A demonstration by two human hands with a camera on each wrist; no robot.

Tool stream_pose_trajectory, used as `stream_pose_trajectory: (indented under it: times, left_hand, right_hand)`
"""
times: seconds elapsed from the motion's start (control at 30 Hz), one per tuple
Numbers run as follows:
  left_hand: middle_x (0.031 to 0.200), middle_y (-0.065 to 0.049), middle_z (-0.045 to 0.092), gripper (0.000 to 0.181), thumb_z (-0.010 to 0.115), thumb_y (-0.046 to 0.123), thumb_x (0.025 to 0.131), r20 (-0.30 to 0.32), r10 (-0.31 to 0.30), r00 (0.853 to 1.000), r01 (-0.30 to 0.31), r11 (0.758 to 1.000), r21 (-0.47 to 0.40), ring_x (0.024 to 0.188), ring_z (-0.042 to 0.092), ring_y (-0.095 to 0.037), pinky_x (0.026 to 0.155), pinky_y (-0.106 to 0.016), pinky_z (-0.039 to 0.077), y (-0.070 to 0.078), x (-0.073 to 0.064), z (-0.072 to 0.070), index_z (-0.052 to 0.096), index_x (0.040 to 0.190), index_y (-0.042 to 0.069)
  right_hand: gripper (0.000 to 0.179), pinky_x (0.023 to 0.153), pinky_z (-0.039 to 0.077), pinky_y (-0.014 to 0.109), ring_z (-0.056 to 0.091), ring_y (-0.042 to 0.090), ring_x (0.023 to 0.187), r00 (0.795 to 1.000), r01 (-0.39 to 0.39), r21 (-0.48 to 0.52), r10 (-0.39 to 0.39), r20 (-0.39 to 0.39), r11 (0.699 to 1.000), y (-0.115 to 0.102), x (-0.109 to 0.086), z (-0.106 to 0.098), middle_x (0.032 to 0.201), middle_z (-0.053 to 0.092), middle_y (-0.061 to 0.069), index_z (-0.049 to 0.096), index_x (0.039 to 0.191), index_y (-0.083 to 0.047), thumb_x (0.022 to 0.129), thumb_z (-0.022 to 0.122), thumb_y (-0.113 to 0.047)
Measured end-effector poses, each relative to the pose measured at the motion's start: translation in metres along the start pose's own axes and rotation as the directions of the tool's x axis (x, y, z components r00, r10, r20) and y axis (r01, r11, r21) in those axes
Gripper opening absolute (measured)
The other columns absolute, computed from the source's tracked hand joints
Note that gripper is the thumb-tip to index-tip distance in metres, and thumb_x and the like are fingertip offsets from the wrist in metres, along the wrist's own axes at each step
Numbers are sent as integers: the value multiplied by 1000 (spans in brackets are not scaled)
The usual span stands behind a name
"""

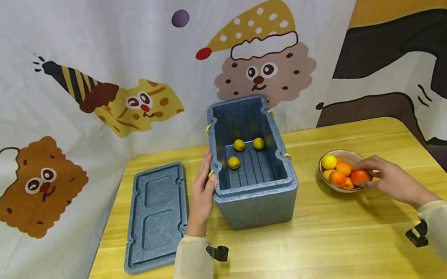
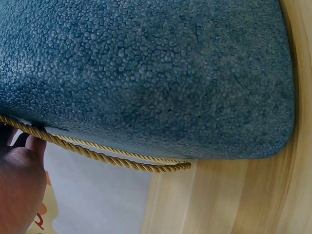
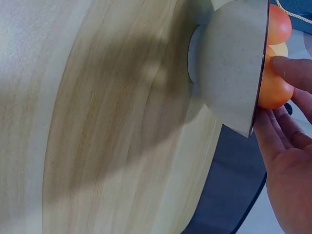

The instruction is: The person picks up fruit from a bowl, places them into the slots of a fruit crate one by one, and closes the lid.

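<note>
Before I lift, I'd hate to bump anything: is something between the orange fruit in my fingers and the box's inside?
Yes: other fruits, the rim of the bowl, then the roped right wall of the box, which rises above the orange fruit. Nothing else visible stands between.

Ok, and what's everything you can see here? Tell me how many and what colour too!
foam box: 1, blue-grey, lidless on the table
foam lid: 1, blue-grey, on the table left of the box
rope: count unclear, yellow, at both long sides of the box
round fruits: 3 showing, yellow, inside the box
bowl: 1, cream with dark rim, right of the box
bowl fruits: at least 6, orange and yellow, in the bowl
table: 1, yellowish wood-grain, under everything
cartoon cloth: pieces unclear, many colours, behind the table
wrist cameras: 2, black, one per wrist
sleeves: 2, cream, on both arms
left hand: 1, bare, against the box's left side
right hand: 1, bare, holding an orange fruit at the bowl
</note>
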State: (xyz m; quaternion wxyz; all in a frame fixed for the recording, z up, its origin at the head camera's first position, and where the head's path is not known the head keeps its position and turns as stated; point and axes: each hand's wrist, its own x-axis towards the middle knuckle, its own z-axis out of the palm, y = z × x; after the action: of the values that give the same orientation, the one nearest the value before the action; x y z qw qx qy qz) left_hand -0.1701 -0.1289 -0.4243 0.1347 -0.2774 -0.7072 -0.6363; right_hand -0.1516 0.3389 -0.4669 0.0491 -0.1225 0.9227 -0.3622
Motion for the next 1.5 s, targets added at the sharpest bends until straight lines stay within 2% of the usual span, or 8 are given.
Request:
stream_pose_trajectory:
  times: [0.4,0.67,0.87,1.07,1.13,1.23,1.3,1.5]
  left_hand:
    - [155,-29,20,50,37,-14,96,-6,-4,1000,4,1000,-13,143,15,-46,114,-38,20,-2,-1,0,27,145,-19]
    - [154,-33,19,49,37,-12,97,-6,-7,1000,7,1000,-3,142,15,-47,114,-38,20,-2,-2,-1,26,145,-19]
    - [153,-35,19,50,38,-13,97,0,-10,1000,10,1000,0,142,15,-47,114,-37,20,0,-2,-1,26,145,-19]
    - [153,-35,18,51,37,-14,96,3,-14,1000,14,1000,-4,143,14,-46,114,-42,20,0,-1,0,26,145,-19]
    - [153,-35,18,51,37,-14,96,1,-15,1000,15,1000,-10,143,14,-46,114,-43,20,0,-1,0,25,145,-19]
    - [153,-34,18,51,37,-13,96,2,-13,1000,13,1000,-9,143,14,-46,114,-46,19,0,-1,-1,26,145,-18]
    - [154,-33,19,51,37,-14,96,1,-18,1000,18,1000,-11,143,14,-45,113,-48,19,0,-1,-1,26,145,-18]
    - [156,-28,20,51,38,-12,97,-3,-30,1000,30,999,-10,144,15,-43,113,-49,19,-1,-1,0,26,146,-17]
  right_hand:
    - [38,93,41,61,51,39,109,1000,-24,-7,24,0,1000,0,1,1,120,54,21,62,120,3,83,71,4]
    - [36,91,42,61,53,38,107,1000,-14,-8,14,-20,1000,1,0,2,120,56,20,63,120,2,85,73,0]
    - [35,84,51,46,54,35,104,998,2,-17,-3,-70,1000,-1,-1,0,117,57,18,65,118,0,84,74,1]
    - [34,81,53,41,56,40,107,995,-6,-26,4,-99,1000,-8,3,-10,119,55,17,64,120,1,87,71,-1]
    - [34,80,54,31,56,40,108,994,-6,-17,4,-106,1000,-12,4,-14,120,55,17,63,122,1,88,71,-4]
    - [36,78,48,13,54,40,111,993,-2,7,2,-115,1000,-21,8,-22,123,54,17,62,124,1,91,71,-10]
    - [38,77,43,6,52,38,113,992,1,26,2,-122,1000,-27,11,-27,125,54,17,61,126,0,92,70,-15]
    - [39,78,41,5,51,26,112,987,19,42,-12,-161,999,-52,25,-42,126,54,15,60,127,0,93,69,-17]
